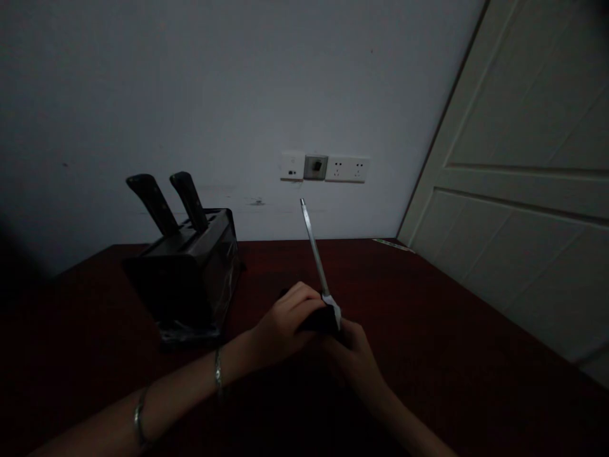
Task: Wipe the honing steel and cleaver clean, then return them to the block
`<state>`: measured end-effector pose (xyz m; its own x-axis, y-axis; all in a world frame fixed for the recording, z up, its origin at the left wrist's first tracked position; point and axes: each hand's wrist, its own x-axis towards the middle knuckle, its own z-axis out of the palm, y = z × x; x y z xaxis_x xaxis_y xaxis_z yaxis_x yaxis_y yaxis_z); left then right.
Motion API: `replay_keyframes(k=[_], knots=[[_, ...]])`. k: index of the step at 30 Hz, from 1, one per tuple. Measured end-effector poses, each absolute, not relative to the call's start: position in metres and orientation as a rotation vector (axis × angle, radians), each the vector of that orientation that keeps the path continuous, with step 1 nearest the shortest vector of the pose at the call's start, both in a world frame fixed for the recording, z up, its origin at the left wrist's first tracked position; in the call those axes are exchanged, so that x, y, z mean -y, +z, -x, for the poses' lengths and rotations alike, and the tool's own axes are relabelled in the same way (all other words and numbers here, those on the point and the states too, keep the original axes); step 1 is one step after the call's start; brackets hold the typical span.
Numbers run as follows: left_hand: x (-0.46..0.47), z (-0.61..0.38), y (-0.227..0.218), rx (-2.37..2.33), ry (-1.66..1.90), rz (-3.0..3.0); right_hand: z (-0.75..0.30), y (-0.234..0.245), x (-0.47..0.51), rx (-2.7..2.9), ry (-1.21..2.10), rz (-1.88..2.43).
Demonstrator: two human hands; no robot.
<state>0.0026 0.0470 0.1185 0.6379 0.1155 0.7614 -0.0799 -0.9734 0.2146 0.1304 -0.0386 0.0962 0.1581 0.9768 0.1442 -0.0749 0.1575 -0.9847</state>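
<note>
A slim silver honing steel [314, 247] points up and slightly left above the table, its lower end disappearing between my hands. My left hand [292, 317] is closed around a black, soft-looking piece [321, 319] at the base of the rod; whether it is cloth I cannot tell. A whitish scrap [334, 310] shows beside it, against the rod's lower end. Below and to the right, my right hand [354, 355] is closed around the bottom of the steel, where the handle is hidden in shadow and behind the fingers.
A dark knife block [219, 260] stands to the left, with two black-handled knives [152, 203] in its slots. The dark red table [451, 317] meets a wall with sockets [347, 169]. A flat strip [394, 245] lies near the back edge, and a pale door [528, 209] rises at right.
</note>
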Motion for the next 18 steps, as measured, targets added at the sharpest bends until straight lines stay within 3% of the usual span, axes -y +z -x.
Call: replay_keyframes(k=[10,18], knots=[[-0.045,-0.004,0.128,-0.157,1.098,-2.45,-0.134,0.103,0.049,1.075,1.168,0.951],[-0.036,-0.003,0.142,-0.342,1.453,-2.408,-0.132,0.101,0.046,1.027,1.136,1.008]])
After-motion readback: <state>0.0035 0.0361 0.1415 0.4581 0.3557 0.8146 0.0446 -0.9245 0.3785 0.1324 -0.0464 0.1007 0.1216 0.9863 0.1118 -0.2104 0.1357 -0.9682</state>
